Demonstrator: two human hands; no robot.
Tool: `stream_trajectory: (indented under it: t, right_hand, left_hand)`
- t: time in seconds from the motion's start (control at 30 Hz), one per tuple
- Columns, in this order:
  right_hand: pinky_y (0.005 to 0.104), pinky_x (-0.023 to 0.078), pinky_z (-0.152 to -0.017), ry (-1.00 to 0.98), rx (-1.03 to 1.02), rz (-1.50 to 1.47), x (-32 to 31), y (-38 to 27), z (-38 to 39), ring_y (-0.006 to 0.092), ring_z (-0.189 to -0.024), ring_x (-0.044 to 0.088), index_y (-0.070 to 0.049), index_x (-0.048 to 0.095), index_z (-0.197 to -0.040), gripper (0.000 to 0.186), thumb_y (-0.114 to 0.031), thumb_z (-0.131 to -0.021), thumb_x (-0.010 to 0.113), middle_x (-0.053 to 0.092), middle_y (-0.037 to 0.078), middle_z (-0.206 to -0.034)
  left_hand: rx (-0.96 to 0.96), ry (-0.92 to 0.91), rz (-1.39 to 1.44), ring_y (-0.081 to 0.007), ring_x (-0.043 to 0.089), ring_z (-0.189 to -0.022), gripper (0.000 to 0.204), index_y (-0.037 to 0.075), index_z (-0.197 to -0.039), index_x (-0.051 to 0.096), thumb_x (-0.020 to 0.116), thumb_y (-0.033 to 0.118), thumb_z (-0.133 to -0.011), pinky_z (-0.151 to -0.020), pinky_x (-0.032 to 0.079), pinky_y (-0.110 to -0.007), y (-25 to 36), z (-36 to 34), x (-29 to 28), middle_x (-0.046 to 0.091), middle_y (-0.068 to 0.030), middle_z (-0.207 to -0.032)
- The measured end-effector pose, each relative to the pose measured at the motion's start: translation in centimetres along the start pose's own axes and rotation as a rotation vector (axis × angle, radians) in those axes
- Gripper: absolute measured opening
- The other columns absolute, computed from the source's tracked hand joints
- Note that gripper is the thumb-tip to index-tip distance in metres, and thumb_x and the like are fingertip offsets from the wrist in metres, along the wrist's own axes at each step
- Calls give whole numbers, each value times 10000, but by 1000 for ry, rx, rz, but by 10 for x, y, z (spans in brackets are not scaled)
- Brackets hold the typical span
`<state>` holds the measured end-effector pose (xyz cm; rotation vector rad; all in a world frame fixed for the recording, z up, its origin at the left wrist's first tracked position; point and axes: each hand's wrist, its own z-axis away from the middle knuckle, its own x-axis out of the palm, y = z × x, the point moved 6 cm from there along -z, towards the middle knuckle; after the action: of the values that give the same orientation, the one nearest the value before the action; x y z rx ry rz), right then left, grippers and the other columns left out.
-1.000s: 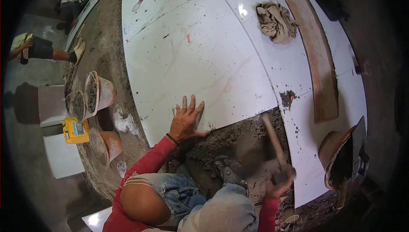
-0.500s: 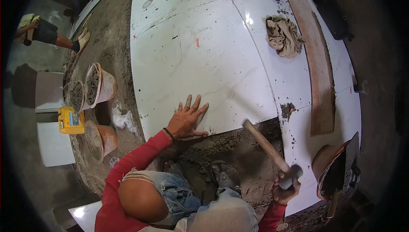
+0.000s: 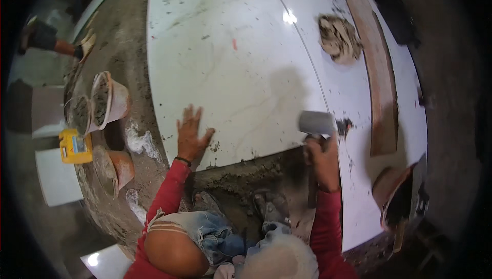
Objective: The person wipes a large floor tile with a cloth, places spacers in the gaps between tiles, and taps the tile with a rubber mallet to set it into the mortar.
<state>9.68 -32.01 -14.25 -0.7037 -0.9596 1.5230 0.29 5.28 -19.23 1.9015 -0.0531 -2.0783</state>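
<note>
My left hand [image 3: 191, 134] lies with fingers spread on a large white marble-look tile [image 3: 230, 81], close to its near left corner. My right hand [image 3: 325, 162] is closed round a mallet [image 3: 315, 123], gripping it near its dark grey head. The head is over the tile's near right corner; whether it touches the surface I cannot tell. Most of the handle is hidden or smeared by motion. Along the tile's near edge is rough wet mortar [image 3: 241, 179], and my feet stand in the bare patch there.
At left stand mortar buckets [image 3: 119, 102] and a yellow jug [image 3: 77, 147]. To the right are a crumpled cloth [image 3: 338, 38], a long wooden board [image 3: 380, 84] and a tilted bucket of mortar [image 3: 397, 197]. Another person's leg [image 3: 65, 47] shows at upper left.
My left hand has slid left along the tile. My right hand has moved forward and up from low right, and the mallet head now sits over the tile. The view has shifted slightly.
</note>
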Motion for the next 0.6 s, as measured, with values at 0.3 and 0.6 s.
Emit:
stream_trajectory:
  t: [0.3, 0.6]
  right_hand:
    - [521, 506, -708, -104, -206, 341, 56, 59, 55, 506, -898, 643, 14, 436, -1287, 478, -92, -879, 662, 652, 300, -948]
    - [509, 512, -672, 99, -123, 474, 14, 63, 55, 481, -814, 659, 27, 588, -1115, 369, -246, -890, 692, 665, 302, -861]
  left_hand:
    - [-251, 147, 34, -376, 148, -1531, 796, 125, -1586, 260, 569, 523, -970, -1201, 84, -618, -56, 53, 16, 200, -193, -1646]
    - [-311, 166, 22, -413, 94, -1532, 719, 125, -1595, 233, 502, 467, -1023, -1196, 78, -624, -56, 41, 24, 158, -221, -1650]
